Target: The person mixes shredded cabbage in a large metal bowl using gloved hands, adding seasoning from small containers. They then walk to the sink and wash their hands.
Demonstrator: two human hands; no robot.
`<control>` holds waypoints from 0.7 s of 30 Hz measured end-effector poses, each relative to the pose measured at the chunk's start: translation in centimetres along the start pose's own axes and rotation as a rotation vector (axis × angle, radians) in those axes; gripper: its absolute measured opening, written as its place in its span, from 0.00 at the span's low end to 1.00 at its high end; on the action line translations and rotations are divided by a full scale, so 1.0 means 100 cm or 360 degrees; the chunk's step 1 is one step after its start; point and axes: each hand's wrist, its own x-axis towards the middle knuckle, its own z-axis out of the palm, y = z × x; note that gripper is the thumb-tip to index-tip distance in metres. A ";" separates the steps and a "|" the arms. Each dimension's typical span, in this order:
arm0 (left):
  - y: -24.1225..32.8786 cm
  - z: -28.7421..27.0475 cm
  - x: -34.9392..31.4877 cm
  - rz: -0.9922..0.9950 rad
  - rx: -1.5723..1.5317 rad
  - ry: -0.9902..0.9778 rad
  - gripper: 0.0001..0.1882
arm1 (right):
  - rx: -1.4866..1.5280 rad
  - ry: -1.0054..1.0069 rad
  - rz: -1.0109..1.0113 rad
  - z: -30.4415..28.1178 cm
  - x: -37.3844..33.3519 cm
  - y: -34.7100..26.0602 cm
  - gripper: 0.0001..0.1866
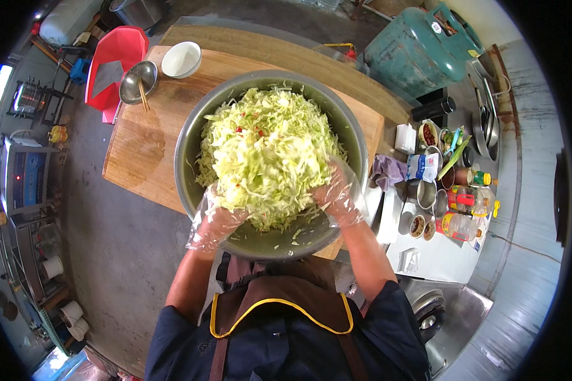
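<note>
A big metal bowl [189, 159] sits on a wooden board, heaped with shredded cabbage [267, 149] that has a few red bits on top. Both hands wear clear plastic gloves. My left hand [219, 219] is in the near left of the bowl, its fingers buried under the cabbage. On the near right, my right hand [338, 193] cups the cabbage from the side, with its fingertips partly hidden in the shreds. Between the two hands the cabbage is lifted in a mound and slightly blurred.
Beyond the bowl lie a wooden board [146, 152], a white bowl [181, 60], a small metal bowl [138, 82] with chopsticks and a red chair [117, 57]. A green gas cylinder [416, 51] stands far right. Bottles [459, 225] and seasoning bowls crowd the right counter, above a sink [464, 311].
</note>
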 end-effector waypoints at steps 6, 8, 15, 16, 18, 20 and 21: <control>-0.022 -0.004 0.010 0.0106 -0.0463 0.0287 0.23 | -0.0599 -0.0039 -0.0442 -0.022 0.033 -0.028 0.27; -0.013 -0.016 0.009 -0.0179 -0.0800 0.0192 0.25 | -0.0944 -0.0454 -0.0068 -0.036 0.049 -0.091 0.28; -0.055 0.005 0.013 -0.1027 -0.0777 0.0215 0.29 | -0.0647 -0.0190 0.0636 -0.035 0.040 0.028 0.40; -0.054 0.008 0.012 -0.1157 -0.0700 0.0188 0.31 | -0.0761 -0.0160 0.0830 -0.029 0.036 0.044 0.42; -0.049 0.009 0.016 -0.1841 -0.0562 -0.0259 0.40 | 0.0390 -0.0167 0.1241 -0.014 0.014 0.085 0.56; -0.059 0.050 -0.010 -0.1912 -0.1508 0.0199 0.37 | 0.0725 -0.0135 0.1315 0.018 0.000 0.087 0.46; -0.057 0.062 -0.011 -0.1872 -0.1577 0.0148 0.35 | 0.0787 -0.0097 0.1441 0.029 -0.003 0.092 0.41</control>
